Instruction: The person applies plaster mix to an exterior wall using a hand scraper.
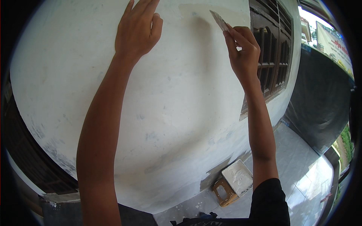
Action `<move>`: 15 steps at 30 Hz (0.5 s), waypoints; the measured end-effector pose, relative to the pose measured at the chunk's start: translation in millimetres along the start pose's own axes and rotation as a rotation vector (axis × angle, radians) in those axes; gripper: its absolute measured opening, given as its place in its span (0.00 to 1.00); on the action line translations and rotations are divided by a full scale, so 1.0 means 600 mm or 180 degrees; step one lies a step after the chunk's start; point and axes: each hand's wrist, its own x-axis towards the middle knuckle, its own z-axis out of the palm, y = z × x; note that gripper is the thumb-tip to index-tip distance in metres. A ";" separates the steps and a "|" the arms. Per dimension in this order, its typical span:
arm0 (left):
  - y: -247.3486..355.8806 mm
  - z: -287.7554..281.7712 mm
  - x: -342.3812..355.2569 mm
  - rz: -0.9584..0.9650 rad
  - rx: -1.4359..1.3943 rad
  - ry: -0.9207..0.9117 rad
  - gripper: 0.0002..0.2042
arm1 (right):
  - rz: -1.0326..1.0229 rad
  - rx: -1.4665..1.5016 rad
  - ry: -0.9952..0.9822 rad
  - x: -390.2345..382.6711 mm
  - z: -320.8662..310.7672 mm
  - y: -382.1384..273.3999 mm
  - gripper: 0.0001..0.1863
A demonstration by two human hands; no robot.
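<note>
- At upper left, the left hand [137, 34] lies palm toward the wall [162, 98], fingers straight and a little spread, the tips cut off by the top edge. Nothing shows in it; perhaps it is there to brace or to feel the surface, though I cannot tell if it touches.
- Right of it, the scraper [218, 19] points up and left beside a greyish patch [235, 14]; contact with the wall is unclear.
- Low down, a wooden stool [226, 201] stands by the wall's foot, bearing a tray [230, 183] of white paste [239, 176], probably raised for easy reach.
- Above them, the right hand [243, 47] pinches the scraper narrowly between thumb and fingers, which likely leaves the blade free to tilt.
- Farther right, a brown window [273, 49], then a dark sheet [320, 94], perhaps hung as a screen.
</note>
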 end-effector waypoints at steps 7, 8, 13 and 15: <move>0.004 0.000 0.002 -0.0001 -0.0063 0.0026 0.22 | -0.0911 -0.0714 0.0283 0.001 0.091 -0.012 0.18; 0.003 -0.002 0.002 0.0004 -0.0054 0.0025 0.22 | -0.0845 -0.0756 0.0212 0.001 0.101 -0.016 0.17; 0.004 0.000 0.001 0.0014 -0.0059 0.0053 0.22 | -0.0668 -0.0729 -0.0166 -0.025 0.131 -0.027 0.11; 0.005 0.001 0.001 0.0011 -0.0034 0.0050 0.22 | -0.0632 -0.0684 -0.0242 -0.032 0.127 -0.030 0.13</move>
